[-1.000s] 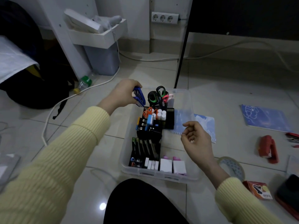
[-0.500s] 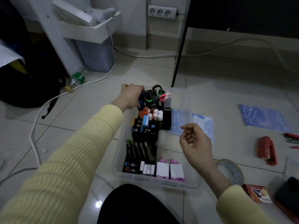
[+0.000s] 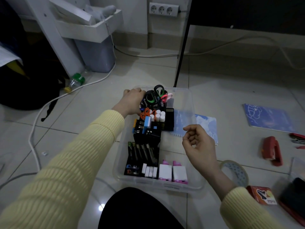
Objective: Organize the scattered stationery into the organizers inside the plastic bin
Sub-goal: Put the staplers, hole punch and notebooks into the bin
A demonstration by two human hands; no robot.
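- left hand (image 3: 132,101) at the far left corner of the bin (image 3: 189,100), back of the hand up; fingers bent down out of sight behind the knuckles, so cannot tell whether clamped on anything.
- just right of those fingers, touching or nearly so: scissors (image 3: 154,96) with green and black loops, upright in the farthest of the black organizers (image 3: 146,136).
- a sliver of blue showing under the left palm; too little to name.
- nearer than the left fingers, in the same row of organizers: orange scissors (image 3: 145,112), white tubes (image 3: 158,114), then slots with clips and pens.
- right hand (image 3: 199,146) raised over the right side of the bin, palm turned left; fingers loosely curled, tips near the thumb, gripping nothing.
- below and left of the right fingers, at the near wall of the bin: two white and pink boxes (image 3: 171,174), upright, side by side.
- just beyond the right fingertips: a blue notebook (image 3: 206,128), partly under the bin.
- well right of the right fingers, on the floor: a second notebook (image 3: 267,117), a red stapler (image 3: 271,150).
- behind the right wrist, on the floor: a tape roll (image 3: 236,172) and a red packet (image 3: 262,195) beside it.
- well left of the left fingers: a white cable (image 3: 49,103) and a bottle (image 3: 75,81) on its side.
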